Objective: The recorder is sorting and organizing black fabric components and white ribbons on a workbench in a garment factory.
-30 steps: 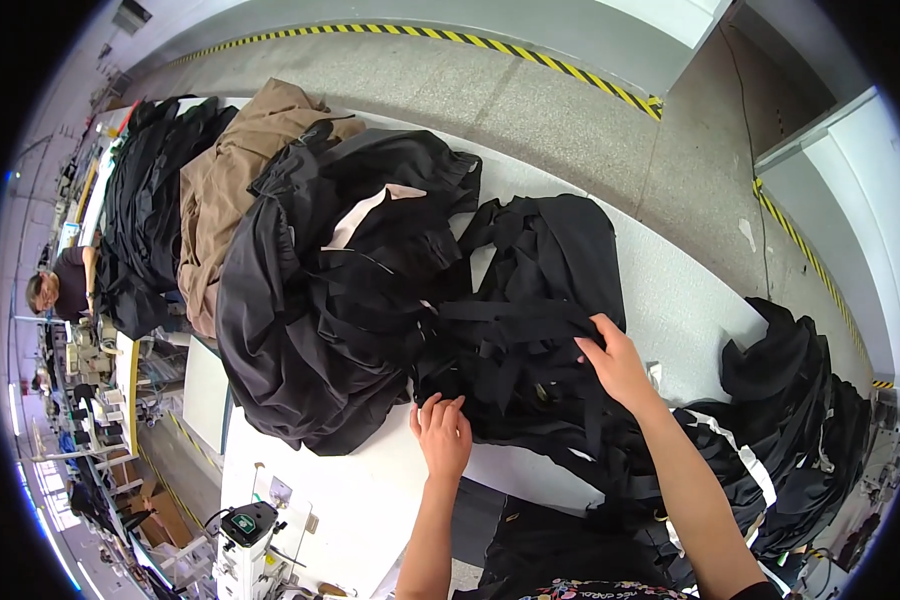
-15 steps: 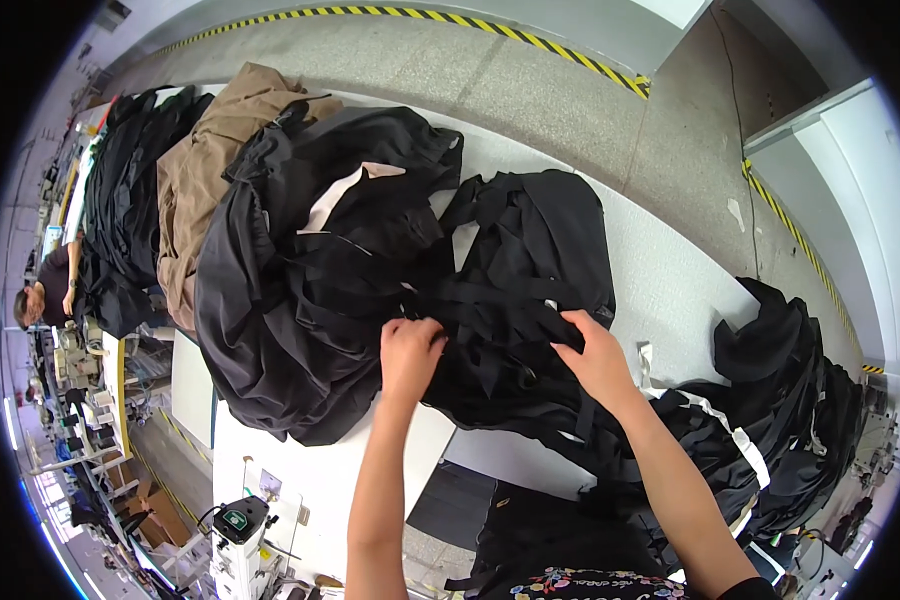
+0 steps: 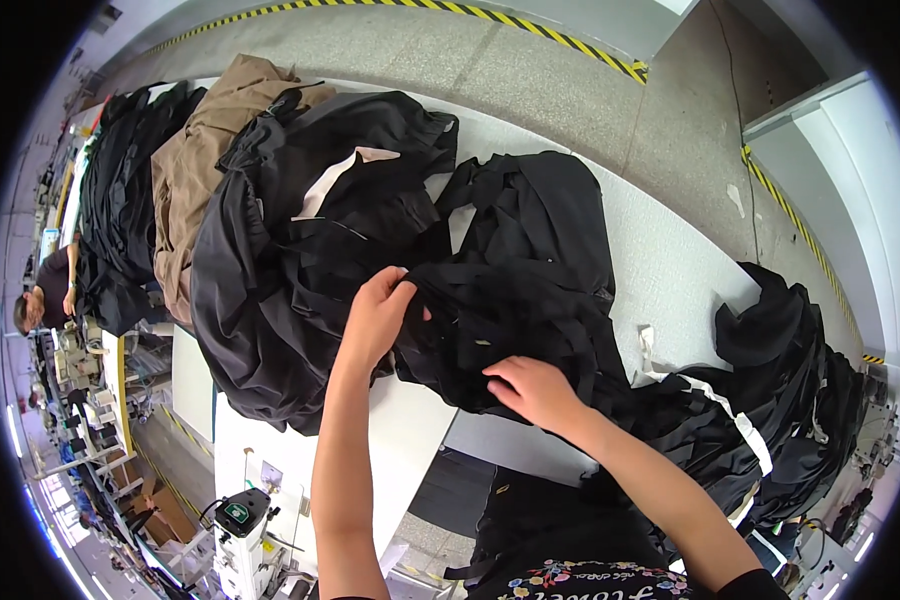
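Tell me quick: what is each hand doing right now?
Left hand: shut on the black garment.
Right hand: open, flat on the same garment.

A garment workshop: heaped garments [image 3: 310, 230] on a long table [image 3: 670, 270], sewing machine [image 3: 245, 535] nearby.

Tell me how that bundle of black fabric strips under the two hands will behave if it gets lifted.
The black strip bundle is probably floppy: it lies crumpled in loose folds on the white table. Strips would likely dangle and tangle, since they cross each other. It looks light, as the left hand bunches an edge with fingertips while the right hand rests on it.
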Demonstrator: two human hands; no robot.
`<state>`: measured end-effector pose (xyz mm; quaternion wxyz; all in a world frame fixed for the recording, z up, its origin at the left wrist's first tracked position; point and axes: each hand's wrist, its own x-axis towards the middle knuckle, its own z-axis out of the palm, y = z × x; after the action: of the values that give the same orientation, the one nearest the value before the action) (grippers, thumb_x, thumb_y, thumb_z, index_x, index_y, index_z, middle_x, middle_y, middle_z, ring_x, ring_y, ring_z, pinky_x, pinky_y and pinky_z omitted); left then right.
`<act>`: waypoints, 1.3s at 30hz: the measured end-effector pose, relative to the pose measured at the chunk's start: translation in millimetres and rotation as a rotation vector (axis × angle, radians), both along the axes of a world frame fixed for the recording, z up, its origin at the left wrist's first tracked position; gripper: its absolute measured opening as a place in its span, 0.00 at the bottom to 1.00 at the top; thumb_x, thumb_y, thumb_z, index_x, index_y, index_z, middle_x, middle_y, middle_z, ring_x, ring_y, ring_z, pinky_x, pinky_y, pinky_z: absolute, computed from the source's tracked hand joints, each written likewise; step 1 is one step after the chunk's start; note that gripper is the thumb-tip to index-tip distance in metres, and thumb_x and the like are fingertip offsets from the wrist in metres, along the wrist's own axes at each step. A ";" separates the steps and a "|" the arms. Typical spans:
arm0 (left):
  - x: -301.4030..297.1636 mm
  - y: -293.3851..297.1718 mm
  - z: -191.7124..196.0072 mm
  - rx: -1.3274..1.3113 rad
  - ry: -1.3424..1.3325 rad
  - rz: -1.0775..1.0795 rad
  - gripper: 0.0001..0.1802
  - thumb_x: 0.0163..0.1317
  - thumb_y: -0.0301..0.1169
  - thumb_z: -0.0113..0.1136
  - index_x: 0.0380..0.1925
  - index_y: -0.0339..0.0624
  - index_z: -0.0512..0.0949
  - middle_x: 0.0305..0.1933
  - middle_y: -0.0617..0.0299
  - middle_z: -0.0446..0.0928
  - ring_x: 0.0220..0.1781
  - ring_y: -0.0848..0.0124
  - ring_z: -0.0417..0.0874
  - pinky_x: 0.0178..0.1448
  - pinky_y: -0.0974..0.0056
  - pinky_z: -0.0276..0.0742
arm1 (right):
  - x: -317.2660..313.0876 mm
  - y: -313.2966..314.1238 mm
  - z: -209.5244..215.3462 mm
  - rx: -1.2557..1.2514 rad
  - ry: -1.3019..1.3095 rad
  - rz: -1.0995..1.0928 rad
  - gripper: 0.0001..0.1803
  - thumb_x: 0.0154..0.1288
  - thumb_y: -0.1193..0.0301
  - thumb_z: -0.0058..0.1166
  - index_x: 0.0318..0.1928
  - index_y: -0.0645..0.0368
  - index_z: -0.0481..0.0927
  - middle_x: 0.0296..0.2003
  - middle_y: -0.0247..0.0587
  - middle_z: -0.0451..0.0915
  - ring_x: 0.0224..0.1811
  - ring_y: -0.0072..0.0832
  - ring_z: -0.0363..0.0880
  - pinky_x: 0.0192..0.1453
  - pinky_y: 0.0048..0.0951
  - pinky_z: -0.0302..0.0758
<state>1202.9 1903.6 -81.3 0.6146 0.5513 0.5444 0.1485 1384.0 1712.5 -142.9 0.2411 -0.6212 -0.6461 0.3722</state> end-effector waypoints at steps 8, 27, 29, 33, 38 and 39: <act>-48.7 -14.3 5.3 0.206 -0.049 0.186 0.09 0.66 0.27 0.47 0.28 0.34 0.72 0.24 0.62 0.76 0.27 0.77 0.74 0.35 0.72 0.67 | 1.2 -40.4 -16.5 -0.021 -0.113 -0.010 0.18 0.63 0.60 0.59 0.50 0.54 0.80 0.44 0.37 0.80 0.50 0.37 0.78 0.58 0.36 0.72; -162.5 -120.9 47.5 0.265 -0.643 0.528 0.26 0.62 0.42 0.51 0.53 0.30 0.71 0.39 0.49 0.79 0.42 0.60 0.80 0.52 0.58 0.75 | 80.0 -6.1 54.8 0.031 -0.330 -0.150 0.22 0.47 0.78 0.57 0.47 0.56 0.80 0.41 0.42 0.81 0.45 0.43 0.77 0.51 0.40 0.74; -160.1 -108.4 34.7 0.223 -0.564 0.605 0.23 0.67 0.37 0.49 0.57 0.32 0.71 0.48 0.53 0.78 0.44 0.63 0.79 0.54 0.57 0.75 | 92.5 7.1 79.3 -0.036 -0.244 -0.203 0.21 0.52 0.74 0.55 0.50 0.61 0.77 0.42 0.48 0.80 0.48 0.48 0.77 0.53 0.44 0.75; -159.9 -66.6 20.0 0.096 -0.518 0.646 0.19 0.71 0.35 0.50 0.54 0.34 0.74 0.52 0.53 0.79 0.48 0.65 0.81 0.53 0.61 0.77 | 83.0 66.9 146.4 0.133 -0.004 0.042 0.18 0.59 0.75 0.51 0.51 0.68 0.74 0.42 0.57 0.80 0.43 0.50 0.82 0.49 0.45 0.78; -147.8 -12.2 -25.6 0.137 -0.293 0.699 0.20 0.72 0.38 0.49 0.57 0.36 0.73 0.55 0.54 0.78 0.54 0.64 0.79 0.58 0.62 0.74 | 58.4 117.9 195.4 0.418 0.460 -0.010 0.20 0.62 0.77 0.50 0.55 0.65 0.72 0.43 0.54 0.80 0.41 0.35 0.84 0.47 0.33 0.79; -144.5 -5.5 -37.0 0.129 -0.295 0.681 0.20 0.72 0.38 0.49 0.57 0.36 0.73 0.55 0.54 0.78 0.54 0.64 0.79 0.58 0.62 0.74 | 62.6 111.4 198.2 0.417 0.453 -0.028 0.20 0.62 0.77 0.50 0.55 0.65 0.72 0.43 0.54 0.80 0.41 0.35 0.84 0.47 0.33 0.79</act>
<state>1058.4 1898.1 -118.3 0.5659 0.3487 0.5918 0.4561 1446.7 1823.8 55.3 0.5062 -0.4684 -0.6299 0.3572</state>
